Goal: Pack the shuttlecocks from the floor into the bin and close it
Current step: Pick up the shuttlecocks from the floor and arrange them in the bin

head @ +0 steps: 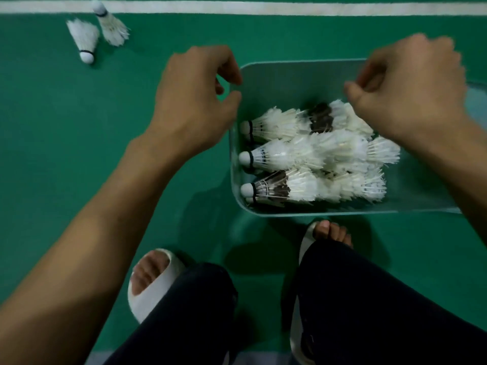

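A clear plastic bin [290, 72] sits open on the green floor in front of my feet. Several white shuttlecocks [311, 156] lie piled in it, corks pointing left, some with dark feathers. Two more shuttlecocks [85, 39] lie on the floor at the upper left, near the white line. My left hand [195, 101] hovers at the bin's left rim, fingers curled, nothing visible in it. My right hand [411, 93] hangs over the bin's right side above the pile, fingers loosely curled, holding nothing that I can see. No lid shows clearly.
A white court line [290, 7] runs across the top. My two feet in white open-toe slippers [150, 291] and dark trousers [369, 299] stand just below the bin. Green floor stretches to the left.
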